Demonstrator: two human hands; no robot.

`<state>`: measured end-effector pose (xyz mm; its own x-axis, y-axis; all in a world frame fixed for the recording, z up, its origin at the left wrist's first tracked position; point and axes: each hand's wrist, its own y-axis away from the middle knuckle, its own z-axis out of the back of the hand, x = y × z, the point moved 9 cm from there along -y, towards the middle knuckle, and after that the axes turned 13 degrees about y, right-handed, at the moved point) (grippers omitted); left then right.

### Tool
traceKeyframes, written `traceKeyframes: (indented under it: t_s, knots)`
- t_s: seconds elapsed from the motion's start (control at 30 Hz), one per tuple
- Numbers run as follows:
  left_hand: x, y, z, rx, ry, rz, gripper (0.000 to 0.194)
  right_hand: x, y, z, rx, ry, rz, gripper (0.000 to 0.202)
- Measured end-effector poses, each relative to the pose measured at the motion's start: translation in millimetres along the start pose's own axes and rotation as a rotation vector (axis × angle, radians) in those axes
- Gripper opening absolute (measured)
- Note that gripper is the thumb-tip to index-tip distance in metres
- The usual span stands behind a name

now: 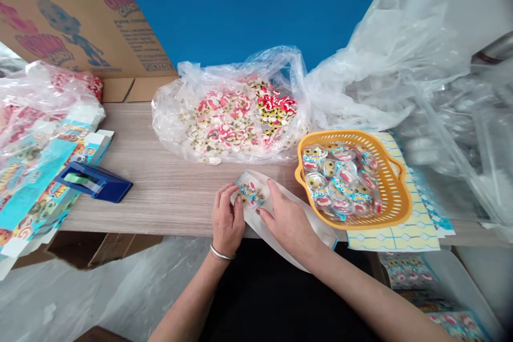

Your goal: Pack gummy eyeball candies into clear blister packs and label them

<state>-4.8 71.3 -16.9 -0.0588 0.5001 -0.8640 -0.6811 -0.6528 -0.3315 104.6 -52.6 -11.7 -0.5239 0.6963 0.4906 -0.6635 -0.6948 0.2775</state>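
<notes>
A small clear plastic case (253, 192) with a colourful printed face and yellow and red pieces lies over the upper end of a long white paper strip (276, 241). My left hand (229, 220) is closed on the left edge of the case, thumb on top and fingers curled. Across the strip rests my right hand (292, 226), its thumb and index finger stretched apart beside the right edge of the case; its other fingers are mostly hidden. To the right stands a yellow plastic basket (403, 200) holding several similar filled cases (340, 181).
Behind my hands lies a clear bag (170, 112) of small red, white and yellow pieces. A blue tape dispenser (108, 184) and printed cartons (48, 176) are left. A yellow sticker sheet (395, 240) is under the basket; plastic bags (360, 85) and a cardboard box (80, 16) stand behind.
</notes>
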Motion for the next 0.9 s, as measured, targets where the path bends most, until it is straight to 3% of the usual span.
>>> traceKeyframes:
  t_s: [0.1,0.2,0.47,0.73,0.83,0.9]
  knots:
    - [2,0,-0.2,0.000,-0.002,0.002,0.024,-15,4,-16,0.082,-0.065,-0.049,0.026]
    - [3,0,-0.8,0.007,-0.005,0.001,0.025,-12,-3,-32,0.124,-0.210,-0.025,0.012]
    - [-1,-5,0.4,0.017,-0.030,-0.010,0.024,19,-27,-37,0.092,-0.269,0.050,0.012]
    - [-13,-19,-5.1,0.173,-0.245,-0.042,0.023,2,-25,-40,0.089,-0.438,-0.019,0.018]
    - [-14,-19,-6.6,0.207,-0.348,-0.013,0.028,5,-16,-30,0.095,-0.412,0.009,0.024]
    - [-14,-16,-1.7,0.190,-0.419,0.008,0.030,11,-2,-12,0.086,-0.311,0.066,0.028]
